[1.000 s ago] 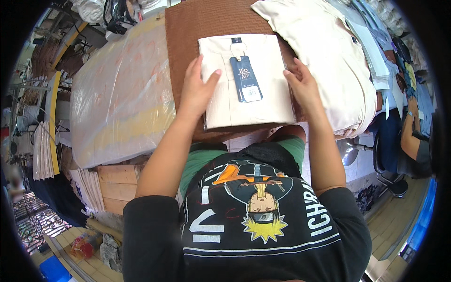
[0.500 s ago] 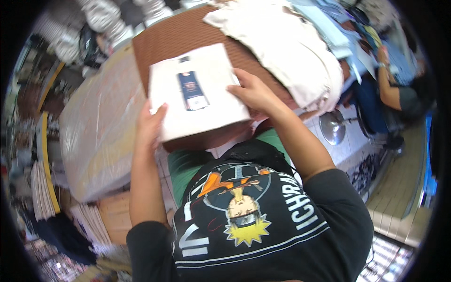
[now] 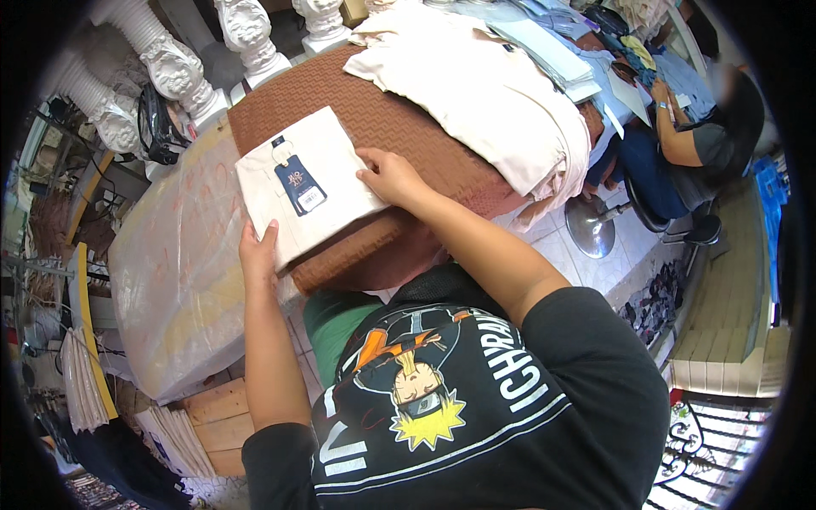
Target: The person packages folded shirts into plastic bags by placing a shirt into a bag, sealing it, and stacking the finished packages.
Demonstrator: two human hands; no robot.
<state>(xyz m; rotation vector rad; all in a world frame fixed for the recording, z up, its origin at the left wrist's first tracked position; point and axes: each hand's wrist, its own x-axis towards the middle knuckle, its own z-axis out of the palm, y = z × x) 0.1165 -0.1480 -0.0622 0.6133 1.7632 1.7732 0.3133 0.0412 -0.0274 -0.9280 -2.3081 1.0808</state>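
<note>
Folded cream garment, dark blue tag facing up, is over the brown cloth. Left fingers hold its left edge toward the near end; right fingers hold its right edge.

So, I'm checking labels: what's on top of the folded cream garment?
A dark blue tag with a white patch lies on the folded cream garment; whatever is directly beneath the tag is covered.
</note>
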